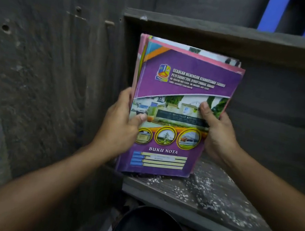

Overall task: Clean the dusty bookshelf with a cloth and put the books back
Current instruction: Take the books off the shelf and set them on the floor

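Both my arms reach forward and upward, forearms bare, wrists nearly straight. My left hand (pixel 120 125) grips the left edge of the stack of books (pixel 187 77), thumb laid across the front cover. My right hand (pixel 217 135) grips the right edge, thumb pressed on the front, fingers hidden behind.

Bare forearms (pixel 44 178), bare left grip (pixel 120 125) and right grip (pixel 217 135).

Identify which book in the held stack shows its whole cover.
The purple book printed BUKU NOTA, frontmost in the stack; the books behind show only pink or pale edges.
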{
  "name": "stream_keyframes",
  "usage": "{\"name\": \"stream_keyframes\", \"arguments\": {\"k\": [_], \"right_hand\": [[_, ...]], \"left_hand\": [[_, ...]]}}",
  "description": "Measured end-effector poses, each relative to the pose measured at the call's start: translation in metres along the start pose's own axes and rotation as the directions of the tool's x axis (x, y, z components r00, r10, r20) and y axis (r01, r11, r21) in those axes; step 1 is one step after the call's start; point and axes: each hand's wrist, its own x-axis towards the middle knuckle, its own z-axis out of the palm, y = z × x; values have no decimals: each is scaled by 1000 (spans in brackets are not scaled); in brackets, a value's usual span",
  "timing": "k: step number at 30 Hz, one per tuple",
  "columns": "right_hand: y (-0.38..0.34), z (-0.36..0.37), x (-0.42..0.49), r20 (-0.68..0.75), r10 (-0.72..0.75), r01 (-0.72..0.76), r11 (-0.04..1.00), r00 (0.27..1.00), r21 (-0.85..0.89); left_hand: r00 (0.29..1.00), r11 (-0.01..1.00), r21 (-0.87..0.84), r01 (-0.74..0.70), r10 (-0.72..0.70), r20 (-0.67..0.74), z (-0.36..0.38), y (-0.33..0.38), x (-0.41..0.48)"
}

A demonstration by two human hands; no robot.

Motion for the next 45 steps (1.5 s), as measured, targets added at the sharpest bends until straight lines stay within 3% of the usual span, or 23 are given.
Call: {"name": "stream_keyframes", "arguments": {"k": [6, 11, 17, 28, 35, 45], "right_hand": [[-8, -54, -25, -128, -146, 115, 968, 981, -224], [-7, -79, -28, -186, -169, 100, 939, 968, -330], [0, -87, -35, -217, -127, 50, 943, 968, -330], [24, -116, -53, -74, -126, 85, 910, 989, -405], [22, -114, -53, -103, -124, 91, 956, 987, -278], [-23, -127, -96, -158, -132, 93, 968, 979, -233]], "left_hand": [[987, 999, -30, 22, -17, 157, 45, -5, 2], [974, 996, -63, 66, -51, 219, 69, -8, 1], [984, 992, -113, 62, -42, 172, 77, -14, -1], [977, 997, -74, 14, 2, 211, 80, -30, -17], [982, 996, -86, -28, 43, 186, 80, -33, -11], [953, 986, -167, 3, 47, 300, 78, 12, -26]]}}
